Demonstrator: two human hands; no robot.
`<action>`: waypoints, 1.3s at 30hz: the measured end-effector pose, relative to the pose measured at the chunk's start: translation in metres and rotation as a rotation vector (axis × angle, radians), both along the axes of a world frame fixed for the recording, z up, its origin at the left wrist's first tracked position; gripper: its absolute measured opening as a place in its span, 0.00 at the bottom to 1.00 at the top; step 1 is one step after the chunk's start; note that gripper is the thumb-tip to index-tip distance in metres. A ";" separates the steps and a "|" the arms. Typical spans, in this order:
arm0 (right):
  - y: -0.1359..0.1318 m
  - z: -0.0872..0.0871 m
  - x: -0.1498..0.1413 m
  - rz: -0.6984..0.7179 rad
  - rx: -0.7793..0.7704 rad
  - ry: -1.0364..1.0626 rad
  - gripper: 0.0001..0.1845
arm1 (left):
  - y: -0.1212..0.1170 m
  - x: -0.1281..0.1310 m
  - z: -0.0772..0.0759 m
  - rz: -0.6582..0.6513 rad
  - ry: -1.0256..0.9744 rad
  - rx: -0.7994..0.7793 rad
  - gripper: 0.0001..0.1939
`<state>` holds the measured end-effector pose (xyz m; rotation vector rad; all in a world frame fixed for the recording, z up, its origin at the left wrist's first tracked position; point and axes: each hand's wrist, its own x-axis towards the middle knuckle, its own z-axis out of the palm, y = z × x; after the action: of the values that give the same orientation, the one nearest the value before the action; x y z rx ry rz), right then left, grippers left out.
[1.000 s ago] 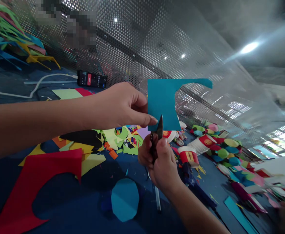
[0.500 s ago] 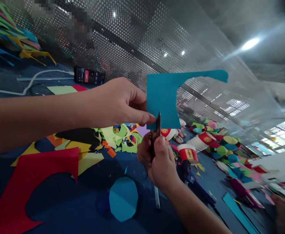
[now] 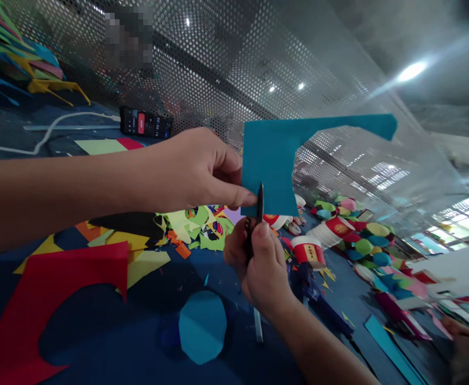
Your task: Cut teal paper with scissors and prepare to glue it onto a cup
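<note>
My left hand (image 3: 222, 174) pinches the left edge of a blue sheet of paper (image 3: 270, 160), which has a big rounded bite cut from its right side. Below it, my right hand (image 3: 264, 259) is closed round a pair of scissors (image 3: 260, 202); its fingers hide the handles. One blade stands upright in front of the sheet, close to my left thumb, at the lower edge. A rounded blue paper piece (image 3: 202, 327) lies on the dark blue table. To the left is a red paper sheet (image 3: 74, 267) with a curved cut-out.
Colourful paper scraps (image 3: 194, 224) heap behind my hands. Red and white paper cups (image 3: 308, 251) lie to the right, near a dark blue glue gun (image 3: 326, 305). A phone (image 3: 146, 123) with a white cable leans by the perforated panel (image 3: 202, 69). A clear stick (image 3: 258, 325) lies in front.
The blue sheet has shifted slightly right and its long upper strip reaches further right. The scissors' blade looks narrower now. Both hands stay in nearly the same place.
</note>
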<state>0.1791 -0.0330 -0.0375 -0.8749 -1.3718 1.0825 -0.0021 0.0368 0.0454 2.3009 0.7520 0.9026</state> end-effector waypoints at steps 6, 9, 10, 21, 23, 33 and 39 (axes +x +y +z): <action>0.001 0.002 -0.003 -0.049 -0.029 0.027 0.29 | -0.015 0.000 0.003 -0.027 0.054 -0.153 0.11; 0.001 0.002 -0.003 -0.056 -0.023 0.021 0.30 | -0.023 -0.002 0.006 -0.024 0.059 -0.212 0.09; 0.001 0.002 -0.003 -0.054 -0.019 0.018 0.30 | -0.024 -0.002 0.007 -0.027 0.054 -0.219 0.08; -0.001 -0.004 0.001 -0.050 -0.001 0.023 0.27 | -0.010 0.000 -0.003 -0.089 0.035 -0.121 0.11; 0.000 -0.006 0.002 -0.039 0.005 0.008 0.29 | -0.010 0.000 -0.005 -0.097 0.041 -0.143 0.10; 0.003 -0.004 -0.002 -0.053 -0.029 0.031 0.33 | -0.008 0.005 -0.012 -0.126 0.072 -0.124 0.12; 0.003 -0.007 0.000 -0.082 -0.010 0.018 0.32 | -0.010 0.005 -0.012 -0.138 0.045 -0.144 0.10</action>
<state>0.1787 -0.0301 -0.0443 -0.9191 -1.3055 1.0327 0.0028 0.0271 0.0335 2.2218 0.6463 0.7130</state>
